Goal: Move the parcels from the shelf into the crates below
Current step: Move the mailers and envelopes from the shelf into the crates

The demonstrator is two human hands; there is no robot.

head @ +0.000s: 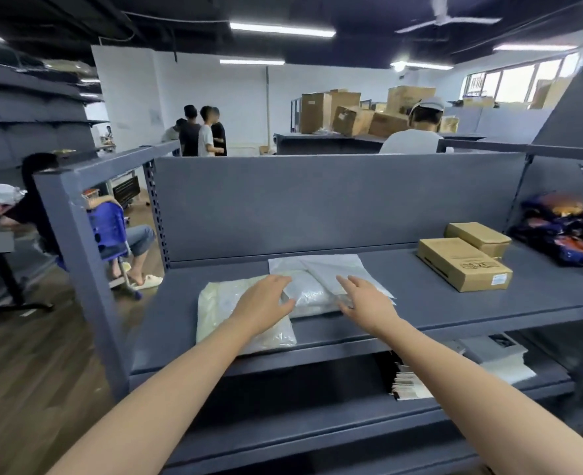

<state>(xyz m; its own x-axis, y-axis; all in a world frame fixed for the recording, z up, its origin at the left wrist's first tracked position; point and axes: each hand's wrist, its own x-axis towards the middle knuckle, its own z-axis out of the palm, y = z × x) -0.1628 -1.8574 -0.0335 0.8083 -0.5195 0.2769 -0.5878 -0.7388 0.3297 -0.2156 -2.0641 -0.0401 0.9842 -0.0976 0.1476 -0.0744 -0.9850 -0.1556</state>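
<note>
A white plastic mailer parcel lies flat in the middle of the grey metal shelf. A cream plastic parcel lies to its left, near the shelf's front edge. My left hand hovers with spread fingers over the gap between both parcels, at the white parcel's left edge. My right hand reaches with straight fingers to the white parcel's right side. Neither hand grips anything. Two brown cardboard boxes sit further right on the shelf. No crates are in view.
Dark blue snack bags fill the shelf bay at the far right. A lower shelf holds stacked paper packets and white parcels. People sit and stand beyond the shelf's back panel. A grey upright post stands left.
</note>
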